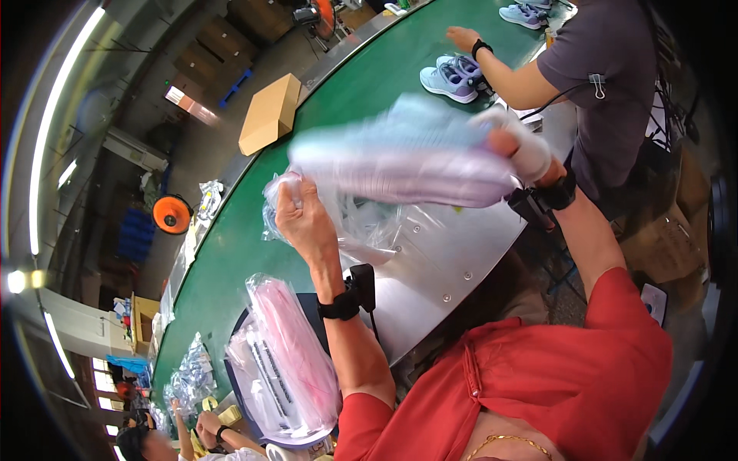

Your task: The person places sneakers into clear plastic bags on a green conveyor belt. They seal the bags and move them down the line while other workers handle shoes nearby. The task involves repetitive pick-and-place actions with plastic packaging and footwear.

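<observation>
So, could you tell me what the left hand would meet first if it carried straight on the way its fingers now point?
The left hand points up into the clear plastic bag it grips; just beyond that, probably the blurred pale shoe held by the right hand, though depth is unclear.

The pale lilac-and-blue sports shoe (403, 157) raised over the green conveyor belt (231, 253) is smeared by motion, so its laces and sole cannot be made out. The right hand (523, 150) at its heel is blurred too; how its fingers sit cannot be told. The left hand (304, 215) pinches a crumpled clear plastic bag (346, 219), which hides its fingertips. At the far right a co-worker in a grey shirt (607, 84) is cut off at the top edge. At the near left, another person's hands (204, 422) are too small to read, the body cropped by the rim.
</observation>
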`<action>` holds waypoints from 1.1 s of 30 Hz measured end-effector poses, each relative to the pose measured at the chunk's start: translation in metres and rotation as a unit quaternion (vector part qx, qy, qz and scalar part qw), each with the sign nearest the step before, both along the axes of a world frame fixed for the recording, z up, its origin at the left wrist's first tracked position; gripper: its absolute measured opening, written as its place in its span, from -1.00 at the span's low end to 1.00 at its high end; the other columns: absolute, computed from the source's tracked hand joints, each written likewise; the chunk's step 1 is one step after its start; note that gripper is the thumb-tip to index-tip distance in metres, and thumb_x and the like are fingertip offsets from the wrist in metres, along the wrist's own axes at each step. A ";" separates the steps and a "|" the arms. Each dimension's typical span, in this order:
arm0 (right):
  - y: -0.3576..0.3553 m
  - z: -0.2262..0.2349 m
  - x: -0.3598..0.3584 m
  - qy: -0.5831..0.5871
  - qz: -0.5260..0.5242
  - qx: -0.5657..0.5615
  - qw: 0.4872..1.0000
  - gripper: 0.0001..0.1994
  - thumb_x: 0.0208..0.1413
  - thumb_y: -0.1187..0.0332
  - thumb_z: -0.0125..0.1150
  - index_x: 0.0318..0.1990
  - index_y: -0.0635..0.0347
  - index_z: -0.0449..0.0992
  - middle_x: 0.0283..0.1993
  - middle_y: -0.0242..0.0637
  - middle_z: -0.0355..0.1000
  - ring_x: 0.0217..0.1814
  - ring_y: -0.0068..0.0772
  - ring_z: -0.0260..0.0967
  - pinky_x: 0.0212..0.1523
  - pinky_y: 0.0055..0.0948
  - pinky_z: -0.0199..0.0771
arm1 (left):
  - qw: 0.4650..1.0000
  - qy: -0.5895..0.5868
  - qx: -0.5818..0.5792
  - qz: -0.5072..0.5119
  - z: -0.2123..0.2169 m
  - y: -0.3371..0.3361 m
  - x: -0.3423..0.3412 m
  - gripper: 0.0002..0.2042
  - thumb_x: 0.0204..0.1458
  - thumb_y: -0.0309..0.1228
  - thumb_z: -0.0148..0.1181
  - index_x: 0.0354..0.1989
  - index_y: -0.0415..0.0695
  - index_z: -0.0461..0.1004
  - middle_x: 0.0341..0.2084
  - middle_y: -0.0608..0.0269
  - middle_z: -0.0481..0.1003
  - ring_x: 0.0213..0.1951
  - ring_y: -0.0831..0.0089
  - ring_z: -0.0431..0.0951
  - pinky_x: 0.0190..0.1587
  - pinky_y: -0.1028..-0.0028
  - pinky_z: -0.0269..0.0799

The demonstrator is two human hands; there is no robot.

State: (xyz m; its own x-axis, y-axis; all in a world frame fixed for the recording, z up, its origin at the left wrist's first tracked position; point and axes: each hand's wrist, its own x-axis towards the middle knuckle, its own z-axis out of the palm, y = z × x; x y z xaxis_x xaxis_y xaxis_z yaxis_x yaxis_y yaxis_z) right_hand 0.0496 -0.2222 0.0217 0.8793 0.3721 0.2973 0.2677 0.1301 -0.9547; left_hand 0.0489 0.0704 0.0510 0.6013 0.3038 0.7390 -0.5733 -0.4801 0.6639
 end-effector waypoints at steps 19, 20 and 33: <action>0.096 0.015 -0.084 -0.597 0.167 -0.489 0.614 -0.88 -0.27 0.29 0.22 -0.60 0.09 0.61 -0.59 -0.26 0.49 -0.47 -0.18 0.49 -0.50 -0.24 0.44 | 0.889 0.087 0.370 -0.256 0.027 -0.086 -0.003 -0.88 0.05 -0.44 0.08 -0.40 -0.26 0.43 -0.59 -0.09 0.47 -0.53 0.13 0.53 -0.45 0.25 0.37; 0.101 0.007 -0.077 -0.542 0.199 -0.538 0.614 -0.83 -0.21 0.20 0.21 -0.59 0.05 0.61 -0.59 -0.27 0.49 -0.49 -0.13 0.47 -0.47 -0.20 0.43 | 0.875 0.083 0.409 -0.246 0.022 -0.097 -0.013 -0.89 0.03 -0.44 0.08 -0.42 -0.23 0.41 -0.59 -0.11 0.46 -0.50 0.01 0.49 -0.45 0.19 0.35; 0.101 -0.107 0.040 -0.369 0.007 -0.564 0.739 -0.70 -0.10 0.07 0.09 -0.41 0.09 0.57 -0.39 -0.22 0.53 -0.31 -0.17 0.47 -0.29 -0.23 0.43 | 0.953 0.136 0.252 -0.100 -0.058 -0.085 -0.078 -0.85 0.10 -0.43 0.09 -0.45 -0.23 0.34 -0.66 -0.18 0.33 -0.52 -0.18 0.34 -0.55 0.29 0.30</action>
